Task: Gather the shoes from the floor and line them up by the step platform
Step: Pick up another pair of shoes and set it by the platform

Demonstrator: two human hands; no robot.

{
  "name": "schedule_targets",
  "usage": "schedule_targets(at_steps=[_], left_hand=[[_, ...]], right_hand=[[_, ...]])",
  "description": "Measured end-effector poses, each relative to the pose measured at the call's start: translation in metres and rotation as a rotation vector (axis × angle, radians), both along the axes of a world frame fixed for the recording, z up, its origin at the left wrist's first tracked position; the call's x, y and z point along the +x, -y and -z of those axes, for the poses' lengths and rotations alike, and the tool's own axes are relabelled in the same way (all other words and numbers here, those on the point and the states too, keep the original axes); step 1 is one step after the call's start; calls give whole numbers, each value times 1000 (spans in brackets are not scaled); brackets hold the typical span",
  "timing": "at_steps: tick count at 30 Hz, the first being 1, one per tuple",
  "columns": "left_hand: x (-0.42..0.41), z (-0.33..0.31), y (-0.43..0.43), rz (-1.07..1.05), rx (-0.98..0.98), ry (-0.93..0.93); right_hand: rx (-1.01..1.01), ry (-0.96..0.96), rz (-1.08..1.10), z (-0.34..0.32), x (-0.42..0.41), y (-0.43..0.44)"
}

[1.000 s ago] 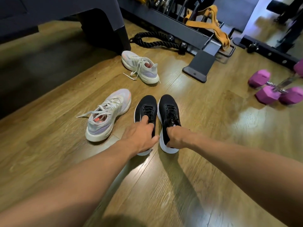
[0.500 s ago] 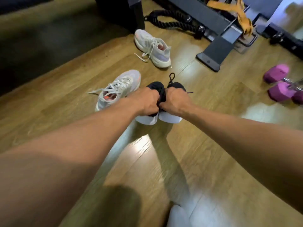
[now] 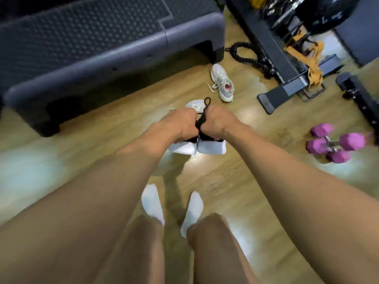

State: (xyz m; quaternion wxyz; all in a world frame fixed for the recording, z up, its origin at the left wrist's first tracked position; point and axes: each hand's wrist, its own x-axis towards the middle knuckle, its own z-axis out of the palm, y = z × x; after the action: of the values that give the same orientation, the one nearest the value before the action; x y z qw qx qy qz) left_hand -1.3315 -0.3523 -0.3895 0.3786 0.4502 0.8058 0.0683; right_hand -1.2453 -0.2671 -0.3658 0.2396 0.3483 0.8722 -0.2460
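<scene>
Two black shoes with white soles are held side by side in front of the person, one in each hand. The left hand [image 3: 180, 123] is curled round the collar of the left black shoe [image 3: 182, 149], and the right hand [image 3: 217, 121] is curled round the collar of the right black shoe [image 3: 213, 146]; each grip is thus clamped on its own shoe, with the knuckles almost touching. The white heels are seen just below the hands, and a black lace loop [image 3: 207, 101] sticks up between the fists. The pair appears to be lifted clear of the wooden floor [image 3: 235, 181], where a shadow is cast beneath it. A pale shoe [image 3: 193, 104] is partly hidden behind the hands, and a second pale shoe [image 3: 222, 83], with loose laces and a pink lining, lies on the floor farther off, near the right corner of the step platform [image 3: 102, 48]. The grey platform runs across the upper left of the view, well apart from the held pair. A black rope [image 3: 250, 56] is coiled beside a dark rack [image 3: 287, 64], over which a yellow strap [image 3: 311, 66] is draped. Purple dumbbells [image 3: 336, 143] rest on the floor at the right. Two feet in white socks [image 3: 152, 203] are seen below the arms.
</scene>
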Motion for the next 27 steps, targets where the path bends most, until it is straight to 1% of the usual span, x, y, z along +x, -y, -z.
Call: schedule_targets(at_steps=[2, 5, 8, 12, 15, 19, 22, 24, 27], left_hand=[[-1, -74, 31, -107, 38, -23], [2, -159, 82, -287, 83, -80], [14, -222, 128, -390, 108, -178], [29, -281, 193, -531, 84, -314], [40, -315, 247, -679, 66, -354], [60, -342, 329, -850, 87, -339], [76, -348, 400, -999, 68, -361], [84, -347, 452, -1110, 39, -387], [98, -341, 538, -1289, 6, -379]], right_hand=[[-32, -30, -40, -74, -3, 23], [-2, -112, -195, -158, -9, 57], [22, -199, -359, -216, -13, 95], [48, -255, -585, -270, -21, 154], [63, -283, -747, -300, -30, 201], [94, -314, -988, -329, -45, 279], [92, -323, -1197, -342, -54, 354], [49, -339, -1318, -344, -57, 411], [-25, -345, -1426, -338, -56, 500]])
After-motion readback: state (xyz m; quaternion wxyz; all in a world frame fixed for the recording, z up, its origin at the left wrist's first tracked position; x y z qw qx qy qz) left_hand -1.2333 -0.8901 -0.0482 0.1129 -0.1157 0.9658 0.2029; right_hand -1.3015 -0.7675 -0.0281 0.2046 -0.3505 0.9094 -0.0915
